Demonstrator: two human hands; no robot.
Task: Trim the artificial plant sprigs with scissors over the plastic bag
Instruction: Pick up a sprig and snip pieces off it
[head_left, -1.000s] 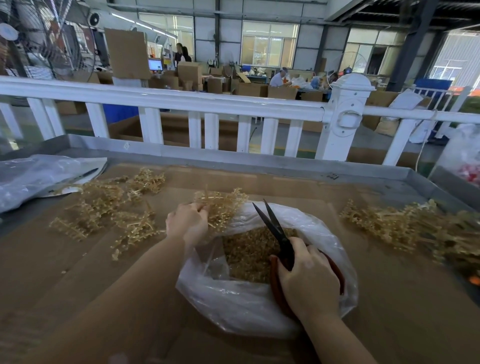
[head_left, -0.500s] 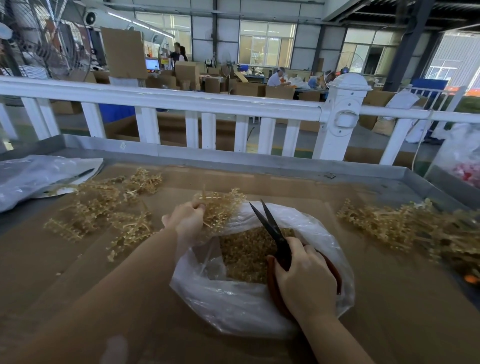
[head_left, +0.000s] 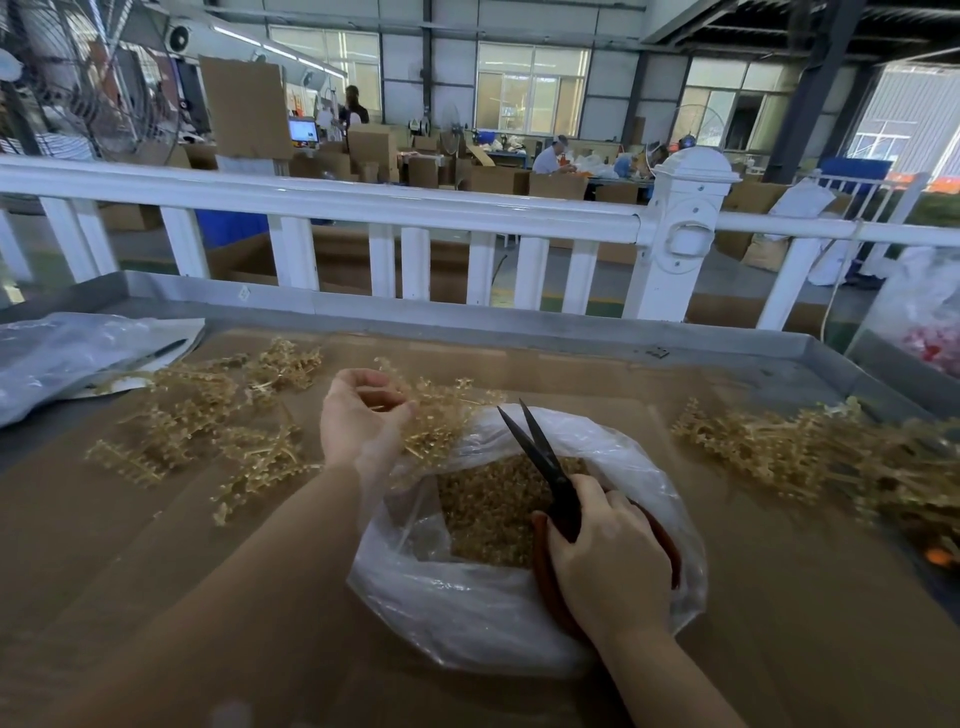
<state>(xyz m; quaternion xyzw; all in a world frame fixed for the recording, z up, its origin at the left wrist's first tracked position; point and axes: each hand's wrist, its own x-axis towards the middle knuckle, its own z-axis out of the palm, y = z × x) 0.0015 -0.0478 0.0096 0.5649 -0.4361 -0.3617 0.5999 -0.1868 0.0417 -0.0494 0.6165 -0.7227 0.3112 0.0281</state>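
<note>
A clear plastic bag (head_left: 467, 613) lies open on the cardboard-covered table, holding a heap of golden trimmings (head_left: 488, 509). My right hand (head_left: 608, 561) grips the red handles of black scissors (head_left: 540, 457), whose blades stand apart, pointing up and away over the bag. My left hand (head_left: 358, 415) holds a golden sprig (head_left: 441, 415) at the bag's far left rim, palm turned toward me, fingers curled around the stems.
Loose golden sprigs (head_left: 208, 415) lie spread to the left; a bigger pile (head_left: 810, 457) sits at the right. A crumpled plastic sheet (head_left: 67, 353) covers the far left corner. A metal tray rim (head_left: 467, 317) and white fence (head_left: 363, 208) bound the far side.
My left hand has turned palm-up and lifted slightly with the sprig, away from the bag's rim. The scissors and right hand stay nearly still.
</note>
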